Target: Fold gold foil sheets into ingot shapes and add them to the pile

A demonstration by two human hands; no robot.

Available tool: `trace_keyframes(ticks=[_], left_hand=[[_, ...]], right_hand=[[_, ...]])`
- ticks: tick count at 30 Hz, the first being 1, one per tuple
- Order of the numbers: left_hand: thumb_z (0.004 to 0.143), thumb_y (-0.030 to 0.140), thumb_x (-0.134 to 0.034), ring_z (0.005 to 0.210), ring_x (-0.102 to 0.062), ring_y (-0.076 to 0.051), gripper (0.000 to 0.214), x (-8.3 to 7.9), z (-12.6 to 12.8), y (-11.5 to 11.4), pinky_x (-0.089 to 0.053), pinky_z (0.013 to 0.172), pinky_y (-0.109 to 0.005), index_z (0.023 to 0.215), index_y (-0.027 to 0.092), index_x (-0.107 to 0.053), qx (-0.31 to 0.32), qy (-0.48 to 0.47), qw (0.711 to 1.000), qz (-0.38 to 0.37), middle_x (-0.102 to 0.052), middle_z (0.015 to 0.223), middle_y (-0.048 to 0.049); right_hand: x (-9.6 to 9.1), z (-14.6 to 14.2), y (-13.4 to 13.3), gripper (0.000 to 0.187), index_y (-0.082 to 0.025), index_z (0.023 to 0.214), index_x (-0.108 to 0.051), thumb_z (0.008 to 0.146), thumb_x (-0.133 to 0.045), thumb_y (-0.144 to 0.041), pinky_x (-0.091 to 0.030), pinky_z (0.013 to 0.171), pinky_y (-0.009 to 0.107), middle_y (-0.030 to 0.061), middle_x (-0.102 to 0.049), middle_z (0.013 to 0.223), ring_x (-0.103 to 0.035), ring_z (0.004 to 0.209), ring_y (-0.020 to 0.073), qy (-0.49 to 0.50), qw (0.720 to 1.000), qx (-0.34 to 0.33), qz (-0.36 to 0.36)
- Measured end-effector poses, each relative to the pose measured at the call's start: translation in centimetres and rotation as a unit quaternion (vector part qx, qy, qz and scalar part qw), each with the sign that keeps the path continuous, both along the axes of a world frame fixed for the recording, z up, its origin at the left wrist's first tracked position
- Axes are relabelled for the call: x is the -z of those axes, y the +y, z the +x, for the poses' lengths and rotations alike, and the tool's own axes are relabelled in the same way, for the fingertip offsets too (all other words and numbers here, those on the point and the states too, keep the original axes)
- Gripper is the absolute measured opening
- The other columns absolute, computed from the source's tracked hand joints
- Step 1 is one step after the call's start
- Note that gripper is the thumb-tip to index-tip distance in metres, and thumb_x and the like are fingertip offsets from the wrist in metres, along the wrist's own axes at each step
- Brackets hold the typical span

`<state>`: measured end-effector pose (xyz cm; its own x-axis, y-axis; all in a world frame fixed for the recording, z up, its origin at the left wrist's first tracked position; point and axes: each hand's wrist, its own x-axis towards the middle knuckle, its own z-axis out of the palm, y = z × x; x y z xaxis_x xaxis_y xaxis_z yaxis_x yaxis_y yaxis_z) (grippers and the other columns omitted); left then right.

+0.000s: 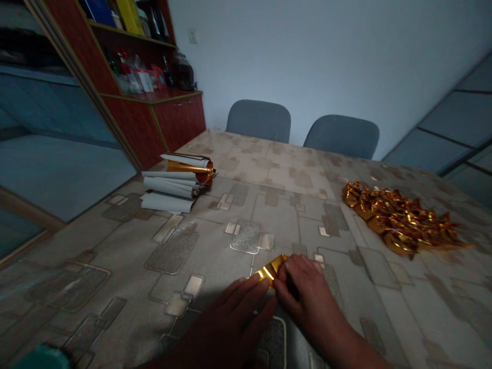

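Note:
A small folded piece of gold foil paper point(267, 271) lies on the patterned tablecloth between my hands. My left hand point(240, 315) rests flat with fingers stretched out, the fingertips pressing the near left side of the foil. With curled fingers, my right hand point(302, 284) pinches the foil's right end. Over to the right sits a cluster of folded gold foil pieces point(403, 215), packed in rows. At the left stands a stack of curled foil sheets point(171, 187), white on the outside with gold showing inside.
Two grey chairs point(258, 120) stand beyond the table's far edge by the wall. A red-brown cabinet point(177, 120) with bottles and bags is at the back left. A green round object point(42, 357) shows at the lower left corner.

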<state>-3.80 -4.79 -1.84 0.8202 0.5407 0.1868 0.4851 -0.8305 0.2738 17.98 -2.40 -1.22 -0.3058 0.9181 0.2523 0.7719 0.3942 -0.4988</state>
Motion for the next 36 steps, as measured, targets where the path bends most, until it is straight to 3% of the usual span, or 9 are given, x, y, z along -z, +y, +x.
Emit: trace_keyframes(ticks=[5,9,14,22,26,30,36], left_hand=[[0.085,0.033,-0.067,0.144,-0.040,-0.035,0.080,-0.8,0.1,0.7,-0.041,0.114,-0.053,0.152,0.014,-0.028,0.003,-0.038,0.999,-0.036,-0.043,0.155,-0.0211],[0.083,0.038,-0.073,0.140,-0.045,-0.035,0.077,-2.1,0.2,2.4,-0.037,0.115,-0.057,0.149,0.019,-0.037,-0.033,0.006,0.997,-0.070,-0.048,0.153,-0.0164],[0.080,0.043,-0.078,0.139,-0.044,-0.038,0.080,-2.6,-0.1,3.9,-0.034,0.113,-0.062,0.149,0.026,-0.042,-0.026,0.017,0.997,-0.064,-0.051,0.151,-0.0133],[0.078,0.043,-0.080,0.133,-0.048,-0.039,0.075,-2.7,0.1,4.1,-0.038,0.107,-0.062,0.144,0.029,-0.048,-0.003,0.002,0.999,-0.054,-0.052,0.147,-0.0144],[0.076,0.042,-0.081,0.131,-0.049,-0.039,0.076,-2.8,0.1,4.0,-0.037,0.107,-0.064,0.144,0.031,-0.048,-0.011,0.007,0.998,-0.060,-0.053,0.146,-0.0135],[0.075,0.040,-0.082,0.130,-0.050,-0.038,0.074,-3.0,0.1,3.9,-0.037,0.108,-0.062,0.142,0.033,-0.050,-0.020,-0.003,0.997,-0.072,-0.053,0.146,-0.0117],[0.075,0.036,-0.083,0.128,-0.051,-0.036,0.072,-3.0,0.1,3.8,-0.041,0.106,-0.058,0.140,0.033,-0.053,-0.022,-0.025,0.996,-0.081,-0.053,0.146,-0.0113]], right_hand=[[-1.1,0.5,0.0,0.014,-0.021,0.080,-0.052,0.093,-0.055,-0.018,-0.039,0.065,0.032,0.0019,-0.062,0.077,-0.057,0.072,0.0202,0.065,0.997,0.003,-0.039],[-2.2,1.4,0.0,0.019,-0.022,0.083,-0.057,0.098,-0.046,-0.016,-0.046,0.065,0.030,0.0024,-0.066,0.080,-0.061,0.072,0.0186,0.133,0.988,-0.031,-0.069],[-2.9,2.2,0.1,0.021,-0.022,0.093,-0.063,0.097,-0.046,-0.010,-0.052,0.075,0.033,0.0046,-0.068,0.089,-0.064,0.083,0.0199,0.164,0.982,-0.076,-0.047],[-2.7,1.6,-0.3,0.031,-0.023,0.108,-0.069,0.093,-0.049,-0.004,-0.050,0.078,0.034,0.0078,-0.065,0.100,-0.060,0.092,0.0221,0.032,0.994,-0.104,-0.007],[-2.0,0.8,-0.3,0.042,-0.025,0.124,-0.064,0.092,-0.051,-0.002,-0.048,0.079,0.035,0.0077,-0.064,0.103,-0.058,0.093,0.0233,-0.040,0.996,-0.085,-0.008],[-1.1,0.3,-0.1,0.043,-0.024,0.128,-0.063,0.089,-0.058,-0.005,-0.046,0.076,0.037,0.0081,-0.063,0.100,-0.057,0.089,0.0250,-0.104,0.993,-0.061,0.014],[-0.5,0.1,0.1,0.041,-0.021,0.130,-0.061,0.091,-0.055,-0.010,-0.047,0.076,0.038,0.0094,-0.062,0.099,-0.056,0.087,0.0249,-0.115,0.991,-0.057,0.040]])
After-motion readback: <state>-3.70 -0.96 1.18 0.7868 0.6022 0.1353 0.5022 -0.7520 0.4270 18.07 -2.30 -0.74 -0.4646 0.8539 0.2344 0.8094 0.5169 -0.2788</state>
